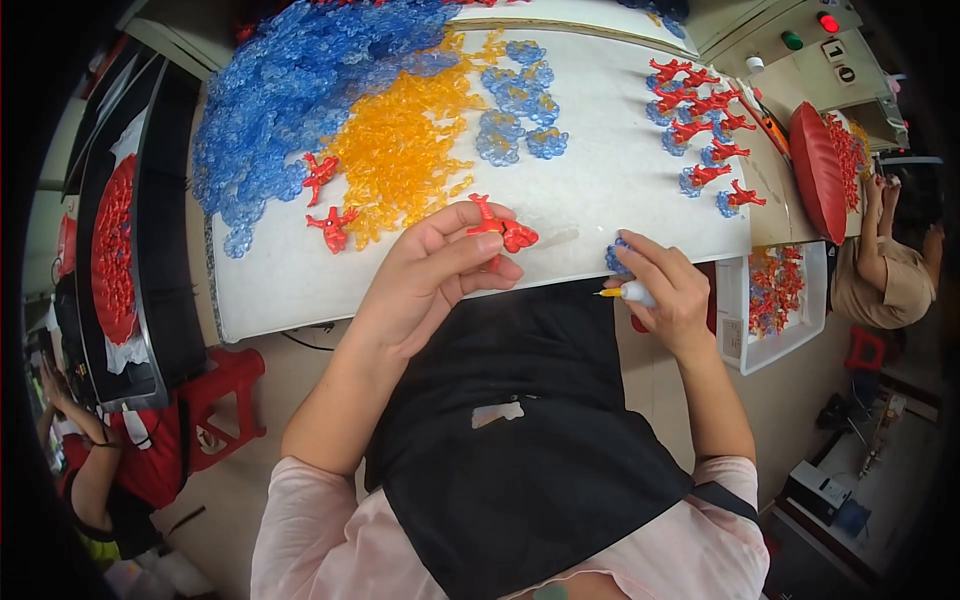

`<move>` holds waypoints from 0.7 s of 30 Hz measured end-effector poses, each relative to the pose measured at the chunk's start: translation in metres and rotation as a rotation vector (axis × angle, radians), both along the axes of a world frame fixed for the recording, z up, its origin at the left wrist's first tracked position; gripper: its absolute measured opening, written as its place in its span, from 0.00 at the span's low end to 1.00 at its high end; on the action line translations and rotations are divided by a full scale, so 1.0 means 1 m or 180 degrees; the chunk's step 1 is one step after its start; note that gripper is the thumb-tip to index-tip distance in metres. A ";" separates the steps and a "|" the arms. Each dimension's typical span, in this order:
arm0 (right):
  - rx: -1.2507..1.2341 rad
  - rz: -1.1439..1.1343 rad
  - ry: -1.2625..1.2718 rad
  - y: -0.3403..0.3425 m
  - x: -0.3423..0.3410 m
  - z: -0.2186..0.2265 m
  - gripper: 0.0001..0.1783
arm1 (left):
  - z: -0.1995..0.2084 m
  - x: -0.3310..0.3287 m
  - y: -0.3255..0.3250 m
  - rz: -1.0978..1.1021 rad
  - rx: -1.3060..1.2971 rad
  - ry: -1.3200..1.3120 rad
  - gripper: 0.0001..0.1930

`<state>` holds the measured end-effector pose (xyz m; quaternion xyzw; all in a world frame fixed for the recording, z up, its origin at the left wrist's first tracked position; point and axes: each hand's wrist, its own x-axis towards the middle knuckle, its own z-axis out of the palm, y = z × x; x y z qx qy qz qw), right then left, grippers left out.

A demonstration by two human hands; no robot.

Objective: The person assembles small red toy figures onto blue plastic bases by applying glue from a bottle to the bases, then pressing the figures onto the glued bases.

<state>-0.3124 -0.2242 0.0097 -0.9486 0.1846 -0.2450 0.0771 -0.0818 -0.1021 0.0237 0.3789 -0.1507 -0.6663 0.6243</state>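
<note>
My left hand (425, 262) is over the front of the white table (590, 180), closed around a small red plastic figure (518, 236) held between thumb and fingers. Beside the table's front edge, my right hand (675, 292) grips a small white squeeze bottle (637, 293) with a thin yellow nozzle that points left. Its fingertips also touch a clear blue plastic piece (616, 258) at the edge. Two loose red figures, one of them a winged-looking figure (332, 228), lie to the left of my left hand.
Heaps of blue pieces (280, 105) and orange pieces (410, 135) cover the far left. Blue pieces with orange bits (515, 90) sit mid-table. Red figures on blue bases (700, 130) line the right. A white bin (735, 330) stands below right; co-workers are at both sides.
</note>
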 end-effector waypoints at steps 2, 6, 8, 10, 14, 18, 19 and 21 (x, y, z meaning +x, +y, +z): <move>-0.0141 0.0057 -0.0101 0.002 -0.003 -0.006 0.22 | -0.002 -0.003 -0.001 -0.0085 -0.0038 0.0162 0.11; 0.0332 0.0052 -0.0241 0.009 -0.013 -0.004 0.16 | 0.005 -0.011 -0.003 -0.0227 0.0053 0.0177 0.11; 0.1912 0.0276 -0.1328 0.018 -0.005 0.006 0.10 | 0.009 -0.017 -0.006 -0.0407 0.0076 0.0040 0.11; 0.1999 0.0486 -0.1255 0.016 0.004 0.017 0.09 | 0.012 -0.021 -0.006 -0.0518 0.0097 0.0006 0.11; 0.2024 0.0784 -0.1092 0.018 0.010 0.026 0.12 | 0.018 -0.026 -0.006 -0.0755 0.0089 -0.0140 0.11; 0.2339 0.0903 -0.1525 0.020 0.012 0.019 0.10 | 0.020 -0.030 -0.007 -0.0841 0.0134 -0.0132 0.11; 0.2295 0.0956 -0.1577 0.019 0.012 0.018 0.09 | 0.021 -0.030 -0.007 -0.0838 0.0111 -0.0129 0.11; 0.2302 0.0952 -0.1554 0.019 0.012 0.018 0.09 | 0.021 -0.032 -0.007 -0.0831 0.0093 -0.0120 0.10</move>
